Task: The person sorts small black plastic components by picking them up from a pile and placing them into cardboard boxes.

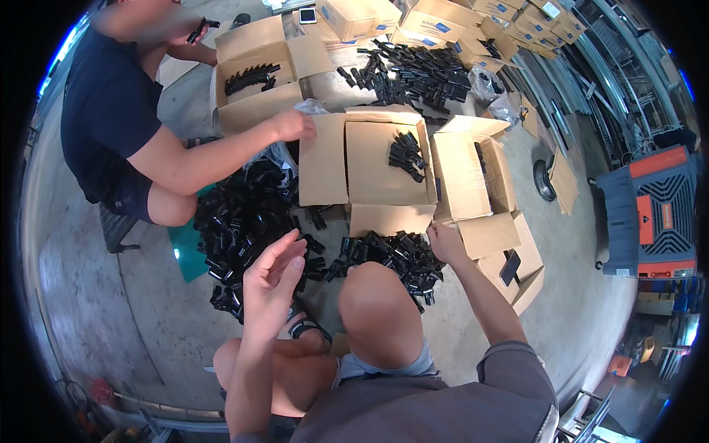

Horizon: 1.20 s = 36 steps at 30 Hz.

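Carton stands open on the floor, its flaps spread outward, with a small heap of black parts toward its right side. More lie in a near pile just below the front flap and in a larger pile to the left. The left hand is raised, thumb apart from its loosely bent fingers, with nothing visible in it. The right hand is by the front flap's right end, fingers curled; whether it grips flap or part, I cannot tell. A co-worker's hand is at the left flap.

Keeping the front flap low and outward should leave the mouth clear. Parts look jumbled, so lifting from the top probably snags less than pulling from beneath. With two people at one carton, gentle moves seem best.
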Each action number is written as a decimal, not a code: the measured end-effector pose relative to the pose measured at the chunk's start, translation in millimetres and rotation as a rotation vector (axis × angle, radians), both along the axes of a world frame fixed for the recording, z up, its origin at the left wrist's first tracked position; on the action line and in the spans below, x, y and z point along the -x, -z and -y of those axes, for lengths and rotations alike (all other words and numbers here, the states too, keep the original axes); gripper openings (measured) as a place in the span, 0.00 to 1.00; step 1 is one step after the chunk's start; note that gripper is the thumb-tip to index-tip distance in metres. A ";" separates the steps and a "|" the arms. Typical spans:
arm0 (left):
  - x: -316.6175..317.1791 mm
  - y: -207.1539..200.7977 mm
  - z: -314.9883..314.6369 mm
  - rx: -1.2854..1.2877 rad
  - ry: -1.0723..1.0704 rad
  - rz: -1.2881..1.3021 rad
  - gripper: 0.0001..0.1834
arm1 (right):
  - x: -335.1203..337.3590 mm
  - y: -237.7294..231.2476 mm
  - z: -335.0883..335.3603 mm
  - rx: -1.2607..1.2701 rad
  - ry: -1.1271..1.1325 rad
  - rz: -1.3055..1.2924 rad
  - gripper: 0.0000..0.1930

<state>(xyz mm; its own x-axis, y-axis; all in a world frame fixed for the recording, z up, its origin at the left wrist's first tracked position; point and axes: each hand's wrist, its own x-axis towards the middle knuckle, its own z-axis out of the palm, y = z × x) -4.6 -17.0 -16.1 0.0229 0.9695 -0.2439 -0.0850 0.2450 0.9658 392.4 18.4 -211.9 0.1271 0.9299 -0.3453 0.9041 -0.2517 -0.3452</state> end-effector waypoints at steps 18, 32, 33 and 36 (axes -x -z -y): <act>4.2 1.4 -12.6 0.097 0.012 -0.060 0.13 | 29.8 96.6 -194.1 -0.176 -0.019 0.435 0.13; 0.4 -3.2 -13.6 0.071 0.086 -0.101 0.14 | 4.3 46.4 -132.7 -0.373 0.086 -0.169 0.09; 1.3 -4.1 -11.9 0.069 0.097 -0.113 0.14 | 1.7 35.2 -124.3 -0.318 0.088 -0.239 0.09; -0.9 7.2 -6.6 -0.035 0.119 -0.110 0.18 | 1.9 2.8 -100.8 -0.253 0.062 -0.550 0.07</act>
<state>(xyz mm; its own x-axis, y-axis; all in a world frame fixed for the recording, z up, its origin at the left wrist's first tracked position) -3.7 -10.4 -23.2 0.1131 0.9696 -0.2169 0.0496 0.2125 0.9759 390.5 119.2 -214.7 0.0494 0.9882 -0.1451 0.5627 -0.1476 -0.8134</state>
